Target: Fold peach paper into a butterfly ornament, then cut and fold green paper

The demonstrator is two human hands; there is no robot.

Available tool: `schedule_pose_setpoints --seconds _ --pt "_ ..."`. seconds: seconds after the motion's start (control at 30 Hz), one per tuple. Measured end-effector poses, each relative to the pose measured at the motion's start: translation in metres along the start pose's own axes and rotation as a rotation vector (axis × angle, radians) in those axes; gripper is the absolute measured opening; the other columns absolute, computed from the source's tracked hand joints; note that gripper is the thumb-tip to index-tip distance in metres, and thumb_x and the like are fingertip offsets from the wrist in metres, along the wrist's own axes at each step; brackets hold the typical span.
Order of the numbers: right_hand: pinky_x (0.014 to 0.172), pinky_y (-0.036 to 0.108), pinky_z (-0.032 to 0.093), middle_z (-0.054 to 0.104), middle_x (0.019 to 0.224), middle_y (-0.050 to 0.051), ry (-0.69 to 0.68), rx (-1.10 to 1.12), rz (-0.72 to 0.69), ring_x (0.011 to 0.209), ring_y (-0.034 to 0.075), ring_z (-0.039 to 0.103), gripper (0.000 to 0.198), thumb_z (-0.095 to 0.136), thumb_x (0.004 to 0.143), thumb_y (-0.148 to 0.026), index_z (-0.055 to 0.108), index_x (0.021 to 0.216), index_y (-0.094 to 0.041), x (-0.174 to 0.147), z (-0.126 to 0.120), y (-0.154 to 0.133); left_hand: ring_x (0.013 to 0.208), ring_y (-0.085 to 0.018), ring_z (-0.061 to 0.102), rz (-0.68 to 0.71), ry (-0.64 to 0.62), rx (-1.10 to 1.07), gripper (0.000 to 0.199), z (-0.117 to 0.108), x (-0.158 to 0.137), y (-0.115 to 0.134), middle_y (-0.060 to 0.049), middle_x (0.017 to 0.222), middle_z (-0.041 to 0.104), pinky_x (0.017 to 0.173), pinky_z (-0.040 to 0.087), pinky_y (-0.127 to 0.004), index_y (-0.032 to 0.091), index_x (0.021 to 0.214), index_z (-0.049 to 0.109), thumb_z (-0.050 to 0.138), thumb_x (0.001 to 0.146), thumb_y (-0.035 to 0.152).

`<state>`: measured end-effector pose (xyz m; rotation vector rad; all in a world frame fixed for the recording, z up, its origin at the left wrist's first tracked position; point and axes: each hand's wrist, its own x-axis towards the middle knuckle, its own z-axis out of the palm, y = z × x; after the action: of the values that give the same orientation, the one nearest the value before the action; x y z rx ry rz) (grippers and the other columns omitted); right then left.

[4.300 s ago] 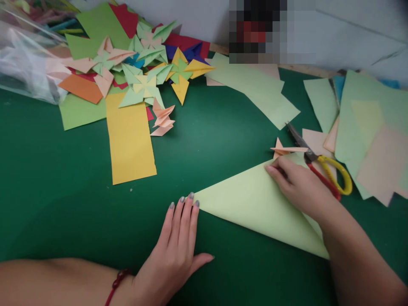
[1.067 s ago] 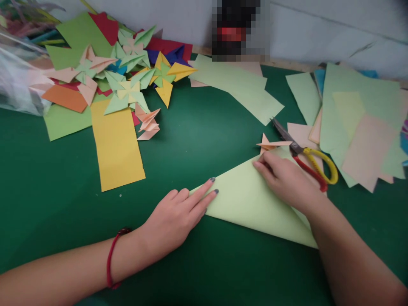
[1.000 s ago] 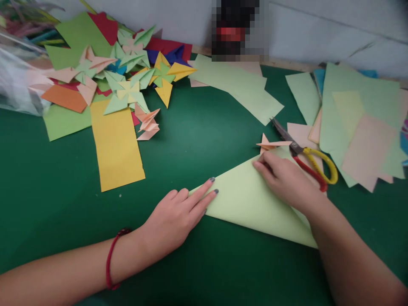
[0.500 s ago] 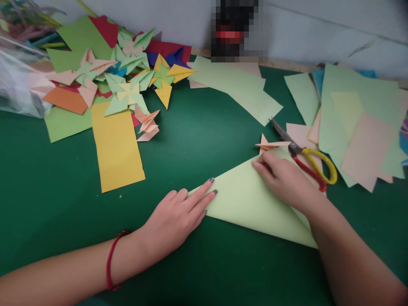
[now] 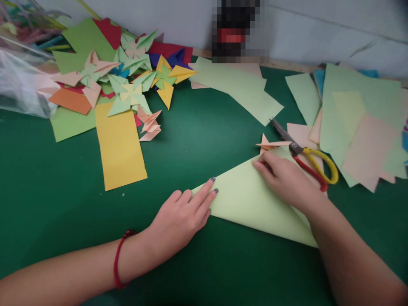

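A pale green sheet of paper (image 5: 245, 199), folded to a point at its left, lies on the green table. My left hand (image 5: 181, 216) rests on that narrow end, two fingers stretched flat on the paper and the others curled. At the upper edge, my right hand (image 5: 283, 178) has thumb and fingers pressed together on the paper; the fingertips are partly hidden. Just beyond it sits a small folded peach paper piece (image 5: 266, 145). Scissors (image 5: 296, 148) with one yellow and one red handle lie beside my right hand, their blades pointing away.
Folded paper flowers (image 5: 130, 93) and coloured sheets are heaped at the back left, near a clear plastic bag (image 5: 25, 85). A yellow strip (image 5: 123, 153) lies in front. Green offcuts (image 5: 236, 80) lie along the wall; more paper (image 5: 353, 127) is stacked at right.
My left hand has slid slightly to the right along the folded edge. My right hand and the green paper have stayed nearly in place.
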<state>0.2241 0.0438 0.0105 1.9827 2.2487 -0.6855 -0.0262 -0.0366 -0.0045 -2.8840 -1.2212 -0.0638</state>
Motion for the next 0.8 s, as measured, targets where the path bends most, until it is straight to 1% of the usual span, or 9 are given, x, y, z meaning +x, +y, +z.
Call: schedule_pose_setpoints --seconds 0.13,0.23,0.43,0.53,0.6,0.67,0.73,0.8 --pt "0.050 0.029 0.035 0.058 0.071 0.005 0.016 -0.006 -0.018 0.059 0.019 0.053 0.026 0.035 0.091 -0.040 0.043 0.074 -0.021 0.000 0.002 0.002 0.068 -0.015 0.057 0.010 0.053 0.023 0.031 0.000 0.002 0.003 -0.009 0.135 0.051 0.059 0.042 -0.033 0.014 0.118 0.059 0.043 0.092 0.023" --pt "0.051 0.029 0.035 0.057 0.070 0.004 0.033 -0.004 -0.033 0.060 0.018 0.053 0.026 0.035 0.092 -0.038 0.042 0.074 -0.021 0.000 0.003 0.003 0.070 -0.016 0.060 0.011 0.071 0.022 0.031 0.001 0.003 0.004 -0.011 0.133 0.053 0.058 0.043 -0.033 0.012 0.117 0.059 0.044 0.092 0.024" --pt "0.053 0.030 0.036 0.058 0.072 0.004 0.059 -0.021 -0.070 0.061 0.018 0.053 0.024 0.035 0.091 -0.036 0.040 0.073 -0.022 0.000 0.003 0.003 0.071 -0.018 0.063 -0.011 0.034 0.044 0.036 0.002 0.009 0.013 -0.014 0.132 0.054 0.057 0.045 -0.033 0.010 0.108 0.060 0.040 0.093 0.036" --pt "0.052 0.031 0.035 0.058 0.072 0.005 0.061 -0.016 -0.073 0.061 0.019 0.053 0.024 0.034 0.092 -0.036 0.041 0.074 -0.022 0.000 0.004 0.003 0.076 -0.020 0.063 -0.030 0.018 0.042 0.039 0.001 0.014 0.018 -0.016 0.127 0.056 0.057 0.046 -0.032 0.009 0.111 0.057 0.040 0.092 0.039" --pt "0.052 0.031 0.035 0.058 0.072 0.005 0.072 -0.005 -0.083 0.061 0.020 0.054 0.023 0.035 0.091 -0.035 0.041 0.074 -0.022 0.000 0.004 0.004 0.078 -0.021 0.061 -0.023 -0.003 0.031 0.037 -0.001 0.019 0.020 -0.017 0.125 0.056 0.056 0.044 -0.032 0.009 0.115 0.054 0.041 0.092 0.035" --pt "0.053 0.031 0.034 0.058 0.072 0.004 0.078 0.002 -0.087 0.060 0.019 0.054 0.022 0.035 0.091 -0.034 0.040 0.073 -0.022 0.000 0.005 0.004 0.077 -0.020 0.058 0.041 -0.034 -0.006 0.030 -0.004 0.024 0.021 -0.014 0.124 0.055 0.056 0.043 -0.032 0.012 0.115 0.052 0.042 0.091 0.025" --pt "0.052 0.031 0.033 0.058 0.072 0.004 0.075 0.001 -0.080 0.058 0.019 0.053 0.022 0.036 0.091 -0.033 0.039 0.072 -0.022 0.000 0.005 0.004 0.076 -0.019 0.054 0.119 -0.074 -0.061 0.025 -0.007 0.030 0.021 -0.011 0.123 0.054 0.059 0.043 -0.032 0.014 0.110 0.053 0.041 0.088 0.015" --pt "0.051 0.031 0.031 0.057 0.071 0.004 0.067 -0.003 -0.071 0.057 0.019 0.051 0.022 0.035 0.091 -0.033 0.038 0.072 -0.022 0.001 0.005 0.004 0.078 -0.019 0.052 0.153 -0.112 -0.111 0.021 -0.010 0.036 0.021 -0.010 0.117 0.054 0.063 0.042 -0.032 0.014 0.103 0.053 0.040 0.087 0.011"
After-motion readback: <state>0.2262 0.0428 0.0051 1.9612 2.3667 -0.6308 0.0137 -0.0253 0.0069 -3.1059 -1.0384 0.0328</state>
